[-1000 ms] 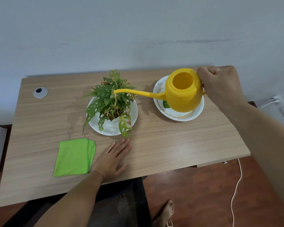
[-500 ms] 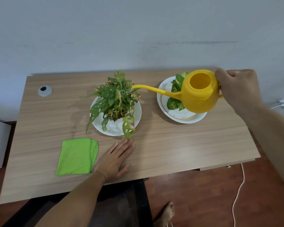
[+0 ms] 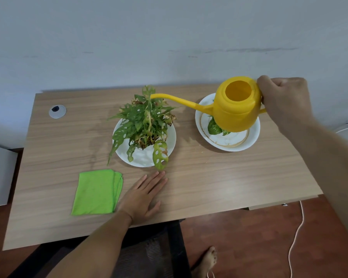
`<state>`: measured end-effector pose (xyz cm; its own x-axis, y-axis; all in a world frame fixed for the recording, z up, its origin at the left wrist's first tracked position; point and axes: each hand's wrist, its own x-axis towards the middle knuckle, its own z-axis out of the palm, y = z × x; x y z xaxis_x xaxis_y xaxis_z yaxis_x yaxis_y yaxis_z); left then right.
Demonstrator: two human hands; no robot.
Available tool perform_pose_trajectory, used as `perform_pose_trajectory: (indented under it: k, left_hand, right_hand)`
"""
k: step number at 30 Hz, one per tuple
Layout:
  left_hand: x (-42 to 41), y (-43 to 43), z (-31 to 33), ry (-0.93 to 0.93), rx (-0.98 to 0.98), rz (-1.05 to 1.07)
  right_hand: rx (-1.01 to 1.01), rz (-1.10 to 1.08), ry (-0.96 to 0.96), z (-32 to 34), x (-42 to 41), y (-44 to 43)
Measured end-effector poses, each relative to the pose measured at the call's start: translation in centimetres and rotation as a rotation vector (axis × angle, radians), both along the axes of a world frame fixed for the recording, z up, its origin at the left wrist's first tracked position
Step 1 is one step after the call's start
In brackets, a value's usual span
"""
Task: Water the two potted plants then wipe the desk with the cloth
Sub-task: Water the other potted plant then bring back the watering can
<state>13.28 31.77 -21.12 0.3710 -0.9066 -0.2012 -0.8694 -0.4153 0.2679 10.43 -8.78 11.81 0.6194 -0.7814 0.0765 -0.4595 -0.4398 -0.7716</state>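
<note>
A yellow watering can (image 3: pixel 236 109) hangs above the right plant, my right hand (image 3: pixel 283 99) shut on its handle. Its long spout reaches left, the tip over the top of the holey-leaved plant (image 3: pixel 144 125), which stands on a white plate (image 3: pixel 170 137) mid-desk. The second plant (image 3: pixel 214 128) sits on a gold-rimmed white plate (image 3: pixel 247 142); the can hides most of it. A folded green cloth (image 3: pixel 96 191) lies at the front left. My left hand (image 3: pixel 144 195) rests flat on the desk (image 3: pixel 219 183) beside the cloth, fingers apart.
A grey cable grommet (image 3: pixel 57 111) sits in the desk's back left corner. The wall runs right behind the desk. A white cord (image 3: pixel 295 233) trails on the red floor at the right, and a bare foot (image 3: pixel 208 259) and a dark chair (image 3: pixel 149 255) show below the front edge.
The can first drew back to the right, uncovering the right plant. It has now come back over that plant and risen, with the spout tip over the left plant's top. My left hand stayed put.
</note>
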Motion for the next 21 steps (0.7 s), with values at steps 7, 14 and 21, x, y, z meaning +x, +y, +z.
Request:
perform_pose_trajectory:
  k: [7,14,21]
  left_hand:
    - [-0.1,0.0,0.0,-0.048,-0.009,0.001]
    - [-0.2,0.0,0.1,-0.065,-0.035,0.005]
    - [-0.1,-0.1,-0.3,-0.084,-0.052,0.007]
  right_hand:
    - [0.018,0.073,0.026,-1.3,-2.1,-0.1]
    - [-0.054,0.042,0.104,-1.8,-5.3,-2.3]
    - [-0.055,-0.095,0.121,-0.9,-5.9,-4.0]
